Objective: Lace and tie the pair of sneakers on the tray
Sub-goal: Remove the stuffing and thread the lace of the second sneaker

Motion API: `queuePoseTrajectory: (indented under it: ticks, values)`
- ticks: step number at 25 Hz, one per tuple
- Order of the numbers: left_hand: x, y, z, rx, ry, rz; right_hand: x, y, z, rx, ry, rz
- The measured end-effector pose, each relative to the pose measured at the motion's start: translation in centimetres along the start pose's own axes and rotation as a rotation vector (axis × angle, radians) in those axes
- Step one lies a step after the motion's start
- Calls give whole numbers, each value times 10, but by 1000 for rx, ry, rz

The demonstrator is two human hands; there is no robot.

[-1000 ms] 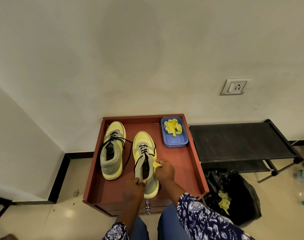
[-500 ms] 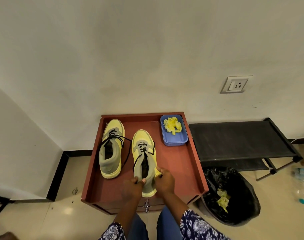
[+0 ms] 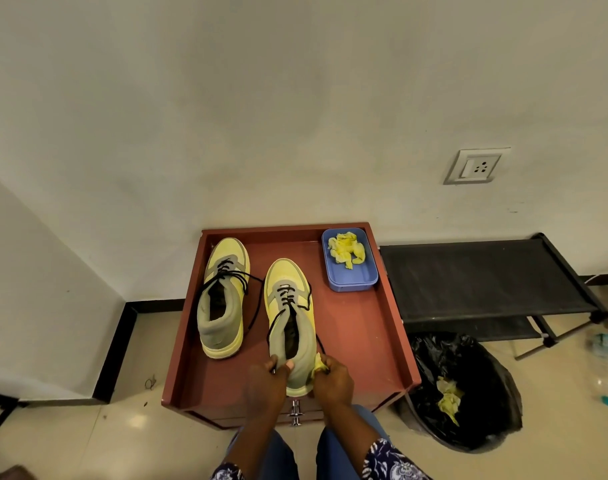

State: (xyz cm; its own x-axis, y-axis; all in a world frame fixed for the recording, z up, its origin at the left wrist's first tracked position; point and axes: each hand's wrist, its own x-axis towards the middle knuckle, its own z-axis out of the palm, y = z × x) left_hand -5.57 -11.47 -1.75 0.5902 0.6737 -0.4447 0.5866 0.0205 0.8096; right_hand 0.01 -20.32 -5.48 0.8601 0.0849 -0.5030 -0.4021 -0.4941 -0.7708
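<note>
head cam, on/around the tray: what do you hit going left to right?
Left sneaker → right sneaker, gripped at the heel by left hand and right hand → blue container of yellow scraps → black rack, black bin bag in front of it.

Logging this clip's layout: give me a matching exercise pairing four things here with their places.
Things:
1. blue container
2. left-side sneaker
3. black bin bag
4. black rack

Places:
A. on the floor, right of the tray
B. tray's far right corner
C. against the wall, right of the tray
D. tray's left part, untouched by any hand

Pairs: 1-B, 2-D, 3-A, 4-C
</note>
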Motion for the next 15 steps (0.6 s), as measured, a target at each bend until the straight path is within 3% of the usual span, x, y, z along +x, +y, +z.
queuePoseTrajectory:
  ticks: [15]
  values:
    - [2, -7, -2, 43, -41, 56, 67, -49, 3, 30, -76, 98]
